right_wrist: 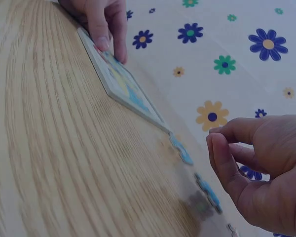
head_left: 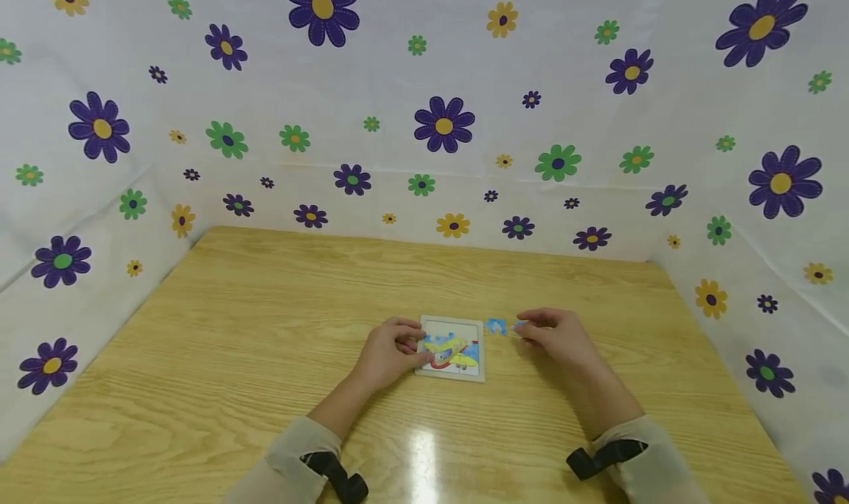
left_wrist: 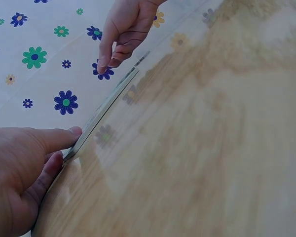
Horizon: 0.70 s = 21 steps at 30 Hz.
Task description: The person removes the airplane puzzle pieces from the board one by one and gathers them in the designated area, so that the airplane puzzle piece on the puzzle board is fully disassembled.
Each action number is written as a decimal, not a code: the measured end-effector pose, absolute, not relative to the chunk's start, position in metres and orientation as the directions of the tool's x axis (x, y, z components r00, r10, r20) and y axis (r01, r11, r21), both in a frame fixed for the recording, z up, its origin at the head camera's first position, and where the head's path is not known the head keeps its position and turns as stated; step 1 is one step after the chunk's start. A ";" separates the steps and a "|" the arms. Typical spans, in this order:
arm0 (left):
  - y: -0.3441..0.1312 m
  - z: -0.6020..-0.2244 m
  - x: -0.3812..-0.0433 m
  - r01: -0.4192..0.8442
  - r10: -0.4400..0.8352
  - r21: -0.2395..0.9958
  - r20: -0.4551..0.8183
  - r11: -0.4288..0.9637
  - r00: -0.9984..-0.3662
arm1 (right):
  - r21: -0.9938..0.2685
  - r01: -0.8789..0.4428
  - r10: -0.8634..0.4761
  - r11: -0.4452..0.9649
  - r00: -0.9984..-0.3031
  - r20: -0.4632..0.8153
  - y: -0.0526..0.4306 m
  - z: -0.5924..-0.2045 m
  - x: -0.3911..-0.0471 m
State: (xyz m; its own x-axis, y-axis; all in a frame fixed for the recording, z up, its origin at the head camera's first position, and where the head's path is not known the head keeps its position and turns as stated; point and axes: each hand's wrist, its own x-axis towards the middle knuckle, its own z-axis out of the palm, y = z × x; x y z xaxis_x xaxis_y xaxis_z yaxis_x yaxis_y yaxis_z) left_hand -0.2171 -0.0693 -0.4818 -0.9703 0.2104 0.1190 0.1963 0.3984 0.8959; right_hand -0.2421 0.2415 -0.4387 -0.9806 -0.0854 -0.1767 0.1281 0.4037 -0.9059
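A square jigsaw puzzle tray (head_left: 451, 378) with a pale frame lies on the table, showing a yellow airplane picture with a white upper part. My left hand (head_left: 390, 353) holds its left side, the thumb on the picture and the fingers along the edge. To the tray's right is a blue puzzle piece (head_left: 496, 326), with another piece (head_left: 519, 327) by the fingertips of my right hand (head_left: 557, 333). In the right wrist view, the right hand (right_wrist: 266, 168) hovers above the pieces, thumb and index finger close together, with nothing visible between them. A loose piece (right_wrist: 208, 192) lies below.
The wood-grain table (head_left: 298, 290) is glossy and reflects light near its front. A white flowered cloth (head_left: 371, 69) rises along the back and both sides. Black straps (head_left: 606, 456) circle both sleeves at the wrists.
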 end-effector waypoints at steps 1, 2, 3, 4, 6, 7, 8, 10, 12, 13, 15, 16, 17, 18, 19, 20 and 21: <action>-0.070 -0.482 -0.217 0.201 0.213 0.895 0.123 0.398 -0.969 | -0.908 0.124 -0.095 0.400 -0.980 -0.175 0.238 -0.438 -0.242; -0.070 -0.482 -0.217 0.203 0.215 0.894 0.124 0.399 -0.969 | -0.909 0.123 -0.099 0.398 -0.979 -0.176 0.235 -0.437 -0.241; -0.070 -0.481 -0.217 0.202 0.215 0.895 0.123 0.399 -0.969 | -0.909 0.126 -0.105 0.397 -0.978 -0.181 0.231 -0.436 -0.241; -0.070 -0.481 -0.217 0.202 0.217 0.895 0.122 0.397 -0.969 | -0.908 0.127 -0.112 0.399 -0.976 -0.185 0.227 -0.436 -0.241; -0.070 -0.480 -0.216 0.205 0.216 0.894 0.126 0.398 -0.968 | -0.908 0.121 -0.134 0.401 -0.973 -0.189 0.221 -0.435 -0.241; -0.070 -0.480 -0.216 0.207 0.216 0.894 0.128 0.397 -0.968 | -0.909 0.120 -0.140 0.400 -0.972 -0.190 0.217 -0.434 -0.241; -0.070 -0.479 -0.216 0.204 0.215 0.896 0.125 0.395 -0.969 | -0.910 0.119 -0.149 0.398 -0.970 -0.192 0.214 -0.434 -0.241; -0.070 -0.479 -0.216 0.202 0.213 0.898 0.125 0.391 -0.969 | -0.914 0.112 -0.169 0.389 -0.967 -0.191 0.209 -0.434 -0.241; -0.069 -0.478 -0.216 0.200 0.213 0.900 0.123 0.387 -0.969 | -0.920 0.111 -0.183 0.377 -0.964 -0.191 0.203 -0.434 -0.241; -0.070 -0.479 -0.216 0.199 0.213 0.902 0.122 0.385 -0.969 | -0.922 0.109 -0.190 0.373 -0.963 -0.190 0.200 -0.434 -0.241; -0.070 -0.479 -0.215 0.195 0.213 0.903 0.119 0.382 -0.970 | -0.922 0.105 -0.202 0.374 -0.961 -0.191 0.195 -0.435 -0.241; -0.070 -0.479 -0.215 0.193 0.212 0.904 0.118 0.382 -0.970 | -0.921 0.106 -0.207 0.374 -0.959 -0.194 0.192 -0.436 -0.241; -0.070 -0.479 -0.215 0.192 0.211 0.904 0.116 0.383 -0.970 | -0.920 0.109 -0.205 0.377 -0.959 -0.198 0.190 -0.437 -0.241; -0.070 -0.479 -0.215 0.193 0.211 0.903 0.118 0.383 -0.970 | -0.919 0.111 -0.205 0.379 -0.958 -0.200 0.187 -0.437 -0.241; -0.070 -0.479 -0.216 0.194 0.211 0.903 0.119 0.383 -0.970 | -0.920 0.115 -0.210 0.374 -0.956 -0.205 0.185 -0.438 -0.241; -0.070 -0.480 -0.216 0.197 0.212 0.903 0.121 0.382 -0.970 | -0.921 0.116 -0.216 0.372 -0.954 -0.208 0.183 -0.439 -0.241; -0.070 -0.479 -0.216 0.198 0.212 0.903 0.123 0.381 -0.969 | -0.921 0.115 -0.222 0.373 -0.952 -0.209 0.180 -0.440 -0.240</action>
State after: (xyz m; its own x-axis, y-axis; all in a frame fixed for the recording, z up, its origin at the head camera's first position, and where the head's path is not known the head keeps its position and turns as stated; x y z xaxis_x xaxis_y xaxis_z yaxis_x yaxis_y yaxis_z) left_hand -0.2161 -0.0697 -0.4794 -0.9695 0.2121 0.1229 0.1978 0.3807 0.9033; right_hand -0.2403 0.1801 -0.4396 -0.9523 -0.2221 -0.2091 0.1153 0.3725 -0.9208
